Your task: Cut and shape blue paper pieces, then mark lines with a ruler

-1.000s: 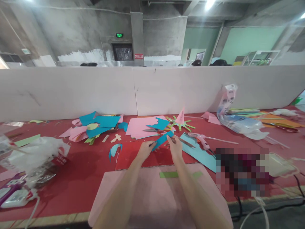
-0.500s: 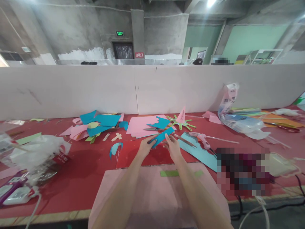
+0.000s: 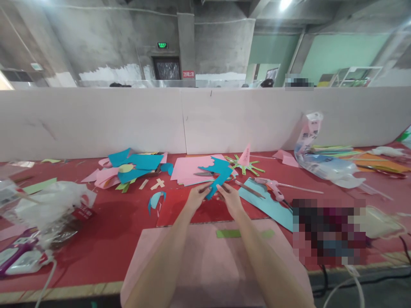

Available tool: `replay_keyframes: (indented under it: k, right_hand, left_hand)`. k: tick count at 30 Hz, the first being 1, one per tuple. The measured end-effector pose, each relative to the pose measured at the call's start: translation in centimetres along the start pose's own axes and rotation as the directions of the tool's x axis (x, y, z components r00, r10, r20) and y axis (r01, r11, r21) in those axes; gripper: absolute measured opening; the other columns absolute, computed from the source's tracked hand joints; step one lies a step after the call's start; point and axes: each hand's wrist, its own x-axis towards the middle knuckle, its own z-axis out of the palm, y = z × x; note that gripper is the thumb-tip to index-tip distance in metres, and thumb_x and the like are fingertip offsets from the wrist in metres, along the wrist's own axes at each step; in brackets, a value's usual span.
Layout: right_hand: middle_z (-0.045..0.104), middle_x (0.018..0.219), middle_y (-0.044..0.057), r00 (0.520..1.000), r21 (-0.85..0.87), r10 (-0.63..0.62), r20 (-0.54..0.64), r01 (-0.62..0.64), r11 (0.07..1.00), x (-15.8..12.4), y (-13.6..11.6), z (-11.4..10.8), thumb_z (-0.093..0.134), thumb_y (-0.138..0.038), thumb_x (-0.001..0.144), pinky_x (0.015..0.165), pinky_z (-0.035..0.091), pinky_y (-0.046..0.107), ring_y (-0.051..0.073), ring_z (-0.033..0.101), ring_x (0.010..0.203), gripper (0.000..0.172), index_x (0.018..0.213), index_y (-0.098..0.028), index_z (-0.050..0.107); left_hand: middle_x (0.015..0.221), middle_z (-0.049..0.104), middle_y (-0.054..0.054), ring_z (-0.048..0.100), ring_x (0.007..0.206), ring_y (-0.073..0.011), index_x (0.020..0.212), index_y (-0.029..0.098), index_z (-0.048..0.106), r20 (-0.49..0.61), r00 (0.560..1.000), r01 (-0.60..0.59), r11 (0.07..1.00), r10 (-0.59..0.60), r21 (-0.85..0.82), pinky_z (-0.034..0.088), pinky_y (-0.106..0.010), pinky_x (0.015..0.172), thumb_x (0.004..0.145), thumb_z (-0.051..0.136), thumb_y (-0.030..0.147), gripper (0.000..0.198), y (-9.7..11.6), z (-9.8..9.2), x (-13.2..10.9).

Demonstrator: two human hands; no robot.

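A strip of blue paper (image 3: 218,181) is held up slantwise between both hands, above a red board (image 3: 180,209). My left hand (image 3: 198,196) pinches its lower left side. My right hand (image 3: 230,197) grips the right side, with the thumb on the paper's face. Behind the strip lies a blue sheet with a scalloped cut edge (image 3: 218,164), on stacked pink paper (image 3: 186,167). Scissors (image 3: 204,174) rest on the stack, partly hidden. A brown pencil (image 3: 250,189) lies right of my right hand on a light blue sheet (image 3: 272,211).
A pink glue gun (image 3: 272,188) lies at the right, near a clear plastic bag (image 3: 330,169). A pink paper cone on green strips (image 3: 245,160) stands at the back. Paper scraps (image 3: 138,164) and a white plastic bag (image 3: 48,205) are at left. A white partition (image 3: 128,122) closes off the back.
My right hand has moved slightly left and down along the blue strip, closer to my left hand. The strip is tilted a little more steeply.
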Motion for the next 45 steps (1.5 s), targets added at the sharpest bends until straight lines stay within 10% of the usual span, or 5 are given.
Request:
replay_keyframes:
  k: [14,29,34,39,45]
  right_hand:
    - [0.061,0.048,-0.001,0.998,-0.106,-0.044,0.035,0.048,0.993,0.6,0.7,-0.9,0.075,-0.054,0.055,0.044,0.049,0.028,0.016,0.057,0.042,0.037,0.063,-0.02,0.064]
    - [0.066,0.062,0.002,0.976,-0.332,-0.191,0.101,0.214,0.919,1.1,1.4,-1.6,0.062,-0.054,0.071,0.057,0.048,0.028,0.018,0.06,0.055,0.036,0.069,-0.018,0.065]
    - [0.071,0.079,0.008,0.965,-0.525,-0.262,-0.025,0.21,0.825,1.4,0.9,-2.5,0.051,-0.057,0.078,0.069,0.049,0.033,0.024,0.064,0.073,0.046,0.085,-0.016,0.07]
    - [0.059,0.121,0.016,0.804,-0.729,-0.508,-0.309,0.143,0.669,1.9,-0.1,-4.8,0.038,-0.03,0.083,0.087,0.043,0.037,0.025,0.059,0.101,0.045,0.119,-0.013,0.06]
    - [0.048,0.134,0.018,0.884,-0.822,-0.294,-0.363,-0.155,0.547,1.9,-0.3,-5.7,0.04,-0.018,0.081,0.09,0.041,0.036,0.029,0.05,0.117,0.053,0.133,-0.01,0.046]
  left_hand:
    - [0.062,0.061,-0.001,0.055,0.054,-0.0131,0.071,0.016,0.06,-0.033,0.999,-0.033,0.997,0.035,0.07,0.044,-0.022,0.051,0.069,0.064,0.045,0.03,-0.3,0.4,0.3]
    - [0.063,0.056,0.0,0.055,0.064,-0.014,0.064,0.016,0.054,0.104,0.991,-0.097,0.993,0.089,0.073,0.046,-0.026,0.065,0.073,0.06,0.051,0.036,-0.7,0.1,0.4]
    - [0.07,0.061,-0.002,0.057,0.065,-0.0147,0.075,0.016,0.059,0.072,0.996,-0.057,0.994,0.05,0.096,0.046,-0.026,0.062,0.071,0.063,0.051,0.036,-1.4,-0.2,0.7]
    - [0.069,0.062,-0.003,0.058,0.063,-0.015,0.075,0.016,0.06,0.075,0.997,-0.033,0.994,0.025,0.1,0.047,-0.026,0.06,0.071,0.063,0.051,0.036,-1.7,-0.3,0.6]
    - [0.067,0.062,-0.002,0.058,0.063,-0.0139,0.072,0.016,0.059,0.052,0.997,-0.063,0.99,0.057,0.127,0.046,-0.023,0.059,0.073,0.063,0.047,0.032,-1.7,-0.3,0.7]
